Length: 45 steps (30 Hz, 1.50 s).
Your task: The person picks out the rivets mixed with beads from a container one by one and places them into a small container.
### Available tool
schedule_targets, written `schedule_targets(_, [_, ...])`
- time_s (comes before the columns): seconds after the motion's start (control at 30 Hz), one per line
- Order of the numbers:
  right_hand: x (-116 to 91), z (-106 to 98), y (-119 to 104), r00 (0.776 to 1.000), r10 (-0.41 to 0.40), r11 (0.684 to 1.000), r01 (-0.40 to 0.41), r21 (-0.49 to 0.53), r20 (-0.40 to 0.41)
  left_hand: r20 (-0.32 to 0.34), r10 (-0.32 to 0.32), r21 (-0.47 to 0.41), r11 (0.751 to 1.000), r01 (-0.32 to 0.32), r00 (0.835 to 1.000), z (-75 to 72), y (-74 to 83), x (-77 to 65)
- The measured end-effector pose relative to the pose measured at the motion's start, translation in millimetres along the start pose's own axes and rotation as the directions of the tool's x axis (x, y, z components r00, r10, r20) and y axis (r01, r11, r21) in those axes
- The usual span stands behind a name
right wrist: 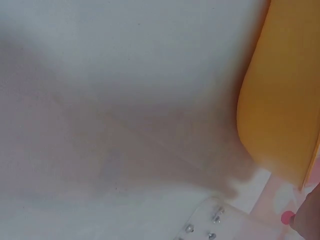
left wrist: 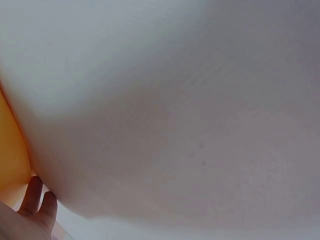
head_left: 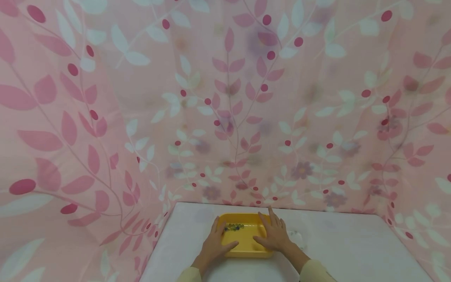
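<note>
A yellow rectangular tray [head_left: 246, 254] sits on the white table between both hands. In its far left corner lie several small round green and dark beads or marbles [head_left: 235, 226]. My left hand [head_left: 213, 243] is at the tray's left side, with fingers along the outer wall and the thumb stretched over the inside. In the left wrist view, two fingertips [left wrist: 34, 187] show right by the yellow wall. My right hand [head_left: 276, 236] is spread over the right side, fingers pointing away and thumb over the interior. Only part of that hand shows in the right wrist view.
Just right of the tray lies a clear, flat piece [head_left: 296, 238] bearing several small silvery bits. The white table [head_left: 356, 250] ends at a pink leaf-patterned curtain [head_left: 239, 117], which hangs behind it and along both sides.
</note>
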State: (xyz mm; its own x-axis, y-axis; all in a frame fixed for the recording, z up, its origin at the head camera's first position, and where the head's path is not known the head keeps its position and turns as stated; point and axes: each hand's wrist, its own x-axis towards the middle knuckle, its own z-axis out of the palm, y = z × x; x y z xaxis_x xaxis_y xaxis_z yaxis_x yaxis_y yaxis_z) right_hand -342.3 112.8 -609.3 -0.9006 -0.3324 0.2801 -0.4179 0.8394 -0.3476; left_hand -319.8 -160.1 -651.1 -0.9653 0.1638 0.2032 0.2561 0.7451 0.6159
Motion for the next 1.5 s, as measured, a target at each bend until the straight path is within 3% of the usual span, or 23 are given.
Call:
schedule_targets(0.2, [-15, 8, -6, 0.999, 0.011, 1.000, -0.011, -0.001, 0.048, 0.029, -0.008, 0.007, 1.000, 0.007, 1.000, 11.2, -2.9, -9.5])
schedule_targets(0.4, [-28, 16, -7, 1.000, -0.017, 1.000, 0.017, -0.003, 0.009, 0.047, -0.003, 0.018, 1.000, 0.002, 0.999, 18.1, -1.0, -17.8])
schedule_targets(0.63, [-17, 14, -11, 0.999, -0.035, 0.999, 0.035, -0.005, -0.002, -0.015, 0.043, 0.046, 0.998, -0.043, 0.999, 12.1, 1.2, -12.0])
schedule_targets(0.77, [-9, 13, -12, 0.999, -0.035, 0.999, 0.035, -0.030, -0.004, 0.004, 0.020, 0.033, 0.999, -0.020, 1.000, 8.8, 2.9, -7.5])
schedule_targets(0.93, [-1, 18, -14, 0.994, -0.105, 0.993, 0.103, -0.050, -0.032, 0.026, -0.019, 0.047, 0.999, 0.018, 0.999, 9.3, 0.9, -4.3])
schedule_targets(1.2, [17, 29, -27, 0.988, -0.137, 0.982, 0.146, 0.120, -0.073, -0.019, 0.010, 0.078, 0.997, -0.008, 1.000, 3.9, -0.1, -0.4])
schedule_targets(1.37, [31, 38, -37, 0.997, -0.057, 0.961, 0.068, 0.269, -0.049, -0.006, -0.015, 0.069, 0.997, 0.015, 1.000, -0.8, 0.9, 1.7])
schedule_targets(1.5, [39, 43, -43, 1.000, 0.001, 0.935, -0.009, 0.353, 0.023, 0.003, -0.024, 0.036, 0.999, 0.024, 1.000, -2.7, 2.8, 3.7])
